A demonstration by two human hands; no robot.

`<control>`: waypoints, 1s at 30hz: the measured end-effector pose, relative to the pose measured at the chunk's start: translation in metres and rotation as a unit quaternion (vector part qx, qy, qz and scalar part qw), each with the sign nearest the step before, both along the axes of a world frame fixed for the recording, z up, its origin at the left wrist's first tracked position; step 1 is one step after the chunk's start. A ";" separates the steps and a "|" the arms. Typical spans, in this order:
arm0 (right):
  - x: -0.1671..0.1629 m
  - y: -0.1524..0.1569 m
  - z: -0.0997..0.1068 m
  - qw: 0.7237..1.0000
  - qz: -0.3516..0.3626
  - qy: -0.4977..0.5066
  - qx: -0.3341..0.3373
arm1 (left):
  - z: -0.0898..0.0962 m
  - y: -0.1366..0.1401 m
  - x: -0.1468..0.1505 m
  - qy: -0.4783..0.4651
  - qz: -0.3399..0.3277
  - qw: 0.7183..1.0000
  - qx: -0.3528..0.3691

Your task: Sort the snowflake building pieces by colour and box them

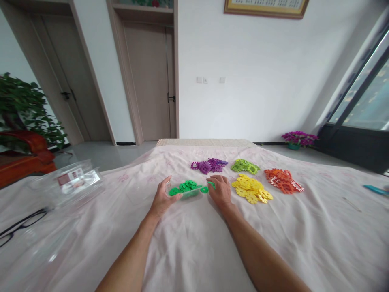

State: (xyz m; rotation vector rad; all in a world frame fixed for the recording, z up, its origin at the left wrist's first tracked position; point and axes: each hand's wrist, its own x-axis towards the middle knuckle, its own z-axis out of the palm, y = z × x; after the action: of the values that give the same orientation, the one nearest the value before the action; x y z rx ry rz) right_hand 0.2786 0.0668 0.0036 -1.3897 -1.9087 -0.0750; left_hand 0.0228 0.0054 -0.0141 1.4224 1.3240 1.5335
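A left hand (162, 197), thumb and fingers parted, clasps a clear container (191, 194) lying lengthwise left to right; the right hand (221, 189) half-curls at green pieces (204, 190), its grip unclear.

I can't see the near left corner of the clear container (192, 193); the left hand (165, 196) covers it. The right hand (220, 189) partly hides a green piece (212, 185), so I can't tell its grip. The label (70, 179) is unreadable to me. The top edge crops the framed writing (264, 12), the left edge the glasses (22, 222), the right edge a blue object (376, 190).
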 end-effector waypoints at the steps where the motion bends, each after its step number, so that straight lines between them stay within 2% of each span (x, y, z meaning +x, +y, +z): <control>1: 0.004 0.000 0.000 1.000 -0.006 -0.016 -0.014 | 0.000 0.000 0.000 -0.008 0.003 1.000 0.001; 8: 0.009 -0.006 0.003 0.988 -0.097 -0.098 -0.073 | -0.005 0.002 -0.001 -0.019 0.044 0.999 0.018; 11: 0.011 -0.004 0.001 0.981 -0.113 -0.121 -0.098 | -0.005 0.002 -0.001 -0.004 0.054 0.998 0.025; 23: 0.015 -0.004 0.003 0.981 -0.098 -0.120 -0.113 | -0.005 0.002 -0.002 0.001 0.035 0.999 0.008; 30: 0.006 -0.009 0.009 0.989 0.011 -0.143 -0.045 | -0.009 0.004 -0.003 0.021 0.037 0.999 0.013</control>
State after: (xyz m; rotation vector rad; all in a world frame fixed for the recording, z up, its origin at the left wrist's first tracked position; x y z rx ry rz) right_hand 0.2845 0.0579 0.0125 -1.4815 -2.1846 -0.1884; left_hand 0.0193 0.0091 -0.0232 1.4436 1.4003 1.5824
